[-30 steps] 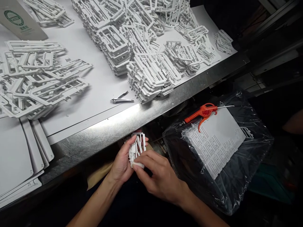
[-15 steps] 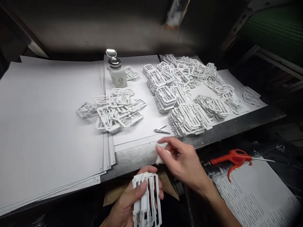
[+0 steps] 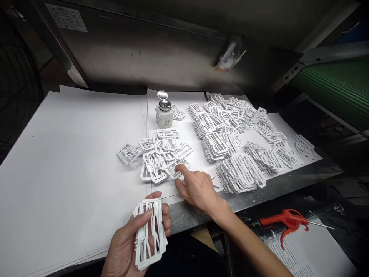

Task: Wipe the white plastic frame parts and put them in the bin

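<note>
My left hand (image 3: 129, 234) is closed around a stack of thin white plastic frames (image 3: 150, 234), with the thumb pressing across the top one. The frames have long slots and narrow bars inside. My right hand (image 3: 198, 190) reaches over the front of the table to a loose pile of similar frames (image 3: 155, 165). Its thumb and index finger close on the right end of a white plastic frame (image 3: 172, 171) at the pile's edge. The other right fingers are curled under, so whatever they hold is hidden. Partly behind this hand lie small metal tweezers (image 3: 215, 186).
A pump bottle (image 3: 164, 117) with its metal lid raised stands behind the loose pile. Stacked frames (image 3: 240, 173) cover the right of the table. White paper sheets (image 3: 80, 154) lie on the left. A red air blow gun (image 3: 288, 221) rests lower right.
My right hand has moved forward and left to the loose pile; the white wad in its fingers no longer shows. My left hand still holds its stack. The camera view has shifted.
</note>
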Available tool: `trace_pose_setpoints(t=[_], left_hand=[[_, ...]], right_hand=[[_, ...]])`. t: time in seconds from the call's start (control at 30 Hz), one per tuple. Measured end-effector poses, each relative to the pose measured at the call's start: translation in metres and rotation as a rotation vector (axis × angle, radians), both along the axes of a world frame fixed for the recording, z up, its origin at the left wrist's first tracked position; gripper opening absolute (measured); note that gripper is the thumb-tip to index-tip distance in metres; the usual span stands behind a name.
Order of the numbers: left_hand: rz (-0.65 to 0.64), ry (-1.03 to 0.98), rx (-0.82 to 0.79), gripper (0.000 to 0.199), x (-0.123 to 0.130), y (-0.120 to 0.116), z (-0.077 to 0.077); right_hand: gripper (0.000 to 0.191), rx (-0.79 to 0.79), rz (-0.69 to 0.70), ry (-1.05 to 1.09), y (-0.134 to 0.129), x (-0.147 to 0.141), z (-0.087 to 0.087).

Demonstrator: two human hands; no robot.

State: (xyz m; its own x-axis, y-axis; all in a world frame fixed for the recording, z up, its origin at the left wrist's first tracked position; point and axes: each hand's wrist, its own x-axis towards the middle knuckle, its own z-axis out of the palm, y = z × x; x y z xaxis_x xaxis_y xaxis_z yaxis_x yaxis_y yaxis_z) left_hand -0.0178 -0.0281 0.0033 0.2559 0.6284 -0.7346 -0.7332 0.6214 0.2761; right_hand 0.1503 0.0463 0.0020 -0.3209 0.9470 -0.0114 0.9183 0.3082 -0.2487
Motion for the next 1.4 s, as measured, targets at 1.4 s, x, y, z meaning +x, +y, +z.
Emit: trace_pose_setpoints(t=[1.4], left_hand=[[-0.060, 0.494, 0.370, 0.034, 0.067, 0.041, -0.012]], right_hand=[[0.013, -0.256, -0.406, 0.941, -0.081, 0.065, -0.003]])
